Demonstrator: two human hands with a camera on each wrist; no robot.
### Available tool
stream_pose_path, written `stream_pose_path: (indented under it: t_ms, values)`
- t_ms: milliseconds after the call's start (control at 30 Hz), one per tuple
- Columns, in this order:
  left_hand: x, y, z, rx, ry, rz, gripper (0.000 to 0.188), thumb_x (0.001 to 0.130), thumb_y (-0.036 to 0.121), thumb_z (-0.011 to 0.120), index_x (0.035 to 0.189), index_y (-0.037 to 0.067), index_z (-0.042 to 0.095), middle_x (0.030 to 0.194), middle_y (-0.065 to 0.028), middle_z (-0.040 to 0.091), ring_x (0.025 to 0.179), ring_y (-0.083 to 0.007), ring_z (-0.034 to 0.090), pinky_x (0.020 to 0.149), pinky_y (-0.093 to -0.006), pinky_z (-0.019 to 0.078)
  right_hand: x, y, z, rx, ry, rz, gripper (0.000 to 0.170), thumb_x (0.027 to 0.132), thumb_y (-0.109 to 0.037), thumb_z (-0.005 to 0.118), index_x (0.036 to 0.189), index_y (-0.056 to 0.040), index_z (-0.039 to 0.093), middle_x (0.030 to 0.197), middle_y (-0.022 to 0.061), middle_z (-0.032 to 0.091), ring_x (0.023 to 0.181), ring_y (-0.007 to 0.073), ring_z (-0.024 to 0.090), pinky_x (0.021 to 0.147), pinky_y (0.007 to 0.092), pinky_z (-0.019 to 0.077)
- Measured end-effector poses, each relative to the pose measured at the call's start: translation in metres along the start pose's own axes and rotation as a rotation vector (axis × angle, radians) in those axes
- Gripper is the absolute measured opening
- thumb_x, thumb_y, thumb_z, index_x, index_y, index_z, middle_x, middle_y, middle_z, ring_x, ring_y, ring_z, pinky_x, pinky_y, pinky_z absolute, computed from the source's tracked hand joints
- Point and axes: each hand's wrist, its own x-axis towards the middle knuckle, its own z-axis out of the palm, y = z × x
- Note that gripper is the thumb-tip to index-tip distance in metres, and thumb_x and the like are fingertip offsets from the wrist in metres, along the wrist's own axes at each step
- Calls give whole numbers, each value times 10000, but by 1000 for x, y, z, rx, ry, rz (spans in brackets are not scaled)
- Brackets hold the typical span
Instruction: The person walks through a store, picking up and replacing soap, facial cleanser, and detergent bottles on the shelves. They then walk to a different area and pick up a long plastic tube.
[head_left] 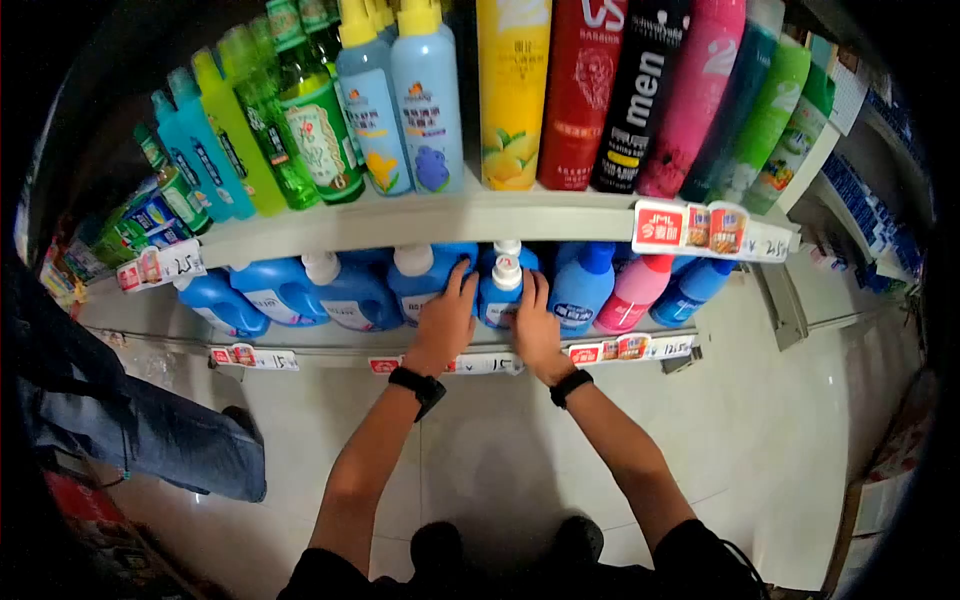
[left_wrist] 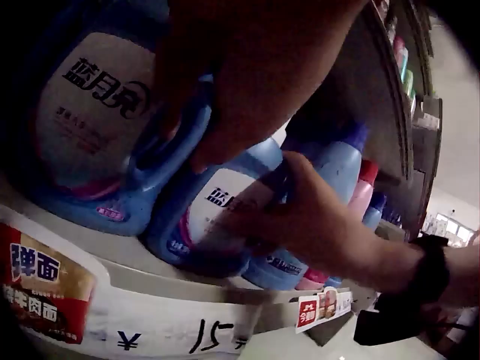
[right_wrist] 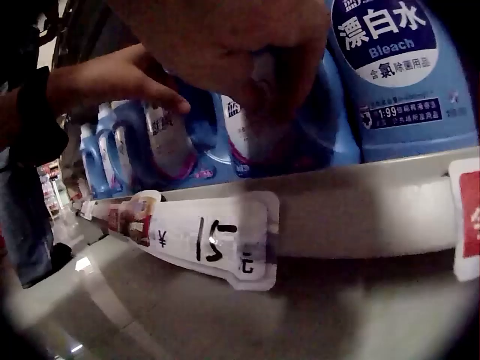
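On the lower shelf, a small blue bottle [head_left: 498, 312] with a white cap stands upright between the two hands. The right hand [head_left: 538, 335] holds its right side, with the thumb over the front label. Beside its left side is the left hand [head_left: 443, 325], fingers extended upward against a larger blue bottle [head_left: 412, 290]. In the left wrist view the left hand [left_wrist: 262, 67] lies dark across the top, near the handle of the large bottle [left_wrist: 90, 120]; its fingertips are partly hidden. The right wrist view has the right hand [right_wrist: 247, 45] over the bottle's label [right_wrist: 247, 142].
More blue bottles [head_left: 350, 295] stand to the left; a bleach bottle [head_left: 582, 290] and a pink bottle [head_left: 635, 295] are to the right. The upper shelf's edge [head_left: 480, 220] overhangs them, carrying tall bottles and cans. Price tags line the lower edge. Someone's jeans-clad leg [head_left: 150, 430] is at left.
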Motion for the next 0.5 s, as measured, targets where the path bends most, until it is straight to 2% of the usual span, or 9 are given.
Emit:
stream_pose_path:
  t_ms: [33, 67, 167, 233, 300, 367, 433, 500]
  values:
    - [1, 2, -6, -17, 8, 0, 680, 762, 95, 755, 1367, 48, 449, 1522, -130, 338, 962, -355, 668, 792, -432, 582, 1, -3, -5, 7, -17, 26, 882, 817, -100, 710, 1507, -29, 166, 1539, 216, 244, 914, 487, 648, 692, 508, 573]
    - [2, 5, -14, -27, -74, -54, 690, 776, 121, 761, 1382, 55, 437, 1523, -130, 320, 981, -365, 662, 824, -434, 576, -2, -6, -12, 42, -36, 23, 936, 802, -82, 719, 1515, -11, 117, 1556, 231, 196, 912, 505, 640, 697, 517, 572]
    - [-4, 11, -43, -47, -157, -33, 623, 801, 162, 753, 1347, 46, 479, 1428, -150, 445, 984, -355, 664, 796, -435, 573, -10, -24, -55, 41, -138, -49, 961, 797, -98, 725, 1519, -9, 97, 1555, 256, 172, 934, 513, 633, 708, 523, 574]
    - [-10, 5, -64, -61, -232, 74, 486, 844, 207, 715, 1272, 49, 548, 1218, -166, 604, 938, -327, 678, 758, -437, 569, -11, -33, -92, -32, -256, -128, 887, 831, -141, 697, 1518, -29, 147, 1507, 252, 264, 954, 495, 632, 712, 532, 569]
    - [-16, 9, -96, -104, -263, 194, 386, 845, 222, 691, 1178, 58, 588, 967, -167, 687, 778, -356, 682, 669, -458, 552, -7, -26, -129, 9, -216, -446, 693, 858, -159, 647, 1443, -11, 306, 1410, 238, 404, 769, 455, 664, 662, 515, 572]
    - [-14, 18, -150, -247, -459, 174, 325, 870, 226, 678, 1154, 82, 611, 849, -149, 695, 752, -350, 682, 656, -444, 544, -7, -28, -177, -171, -391, -419, 496, 888, -196, 621, 1331, -50, 451, 1229, 206, 547, 787, 420, 662, 644, 500, 559]
    - [-10, 31, -201, -359, -480, 133, 267, 897, 235, 667, 1128, 104, 635, 895, -142, 708, 777, -342, 687, 657, -439, 540, -2, -29, -218, -10, -300, -426, 385, 904, -214, 607, 1255, -83, 518, 1091, 175, 628, 803, 372, 670, 624, 483, 540]
    - [-2, 48, -248, -474, -422, 157, 243, 911, 251, 668, 1092, 89, 657, 943, -152, 712, 816, -328, 693, 691, -446, 543, 2, -45, -267, -98, -317, -328, 322, 909, -209, 607, 1200, -79, 561, 1025, 156, 655, 794, 352, 673, 621, 469, 535]
